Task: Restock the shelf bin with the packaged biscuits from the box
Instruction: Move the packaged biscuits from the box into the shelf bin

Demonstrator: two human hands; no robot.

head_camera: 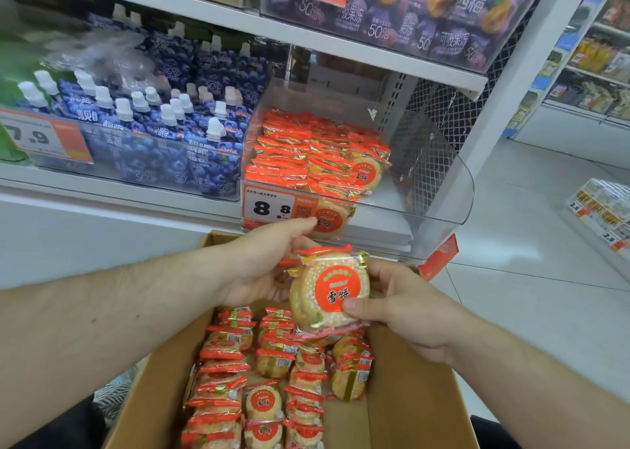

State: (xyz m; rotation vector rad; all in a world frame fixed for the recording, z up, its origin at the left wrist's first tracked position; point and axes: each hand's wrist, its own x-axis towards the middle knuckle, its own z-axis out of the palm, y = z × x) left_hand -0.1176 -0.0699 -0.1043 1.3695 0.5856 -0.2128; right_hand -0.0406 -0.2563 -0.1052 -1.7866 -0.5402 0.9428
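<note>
Above the open cardboard box (409,390) both hands hold a stack of packaged round biscuits (329,291) with a red label. My right hand (399,308) pinches the stack, thumb on the label. My left hand (262,264) cups it from the left and behind, fingers curled around its top. Several more biscuit packs (266,380) lie in rows inside the box. Straight ahead, the clear plastic shelf bin (439,189) holds stacked biscuit packs (313,152) on its left side; its right side is bare.
A price tag reading 8.8 (269,208) hangs on the bin's front. Blue spouted jelly pouches (163,124) fill the bin to the left. Purple jelly packs (426,15) sit on the shelf above. A white tiled aisle floor (531,244) and other shelves lie to the right.
</note>
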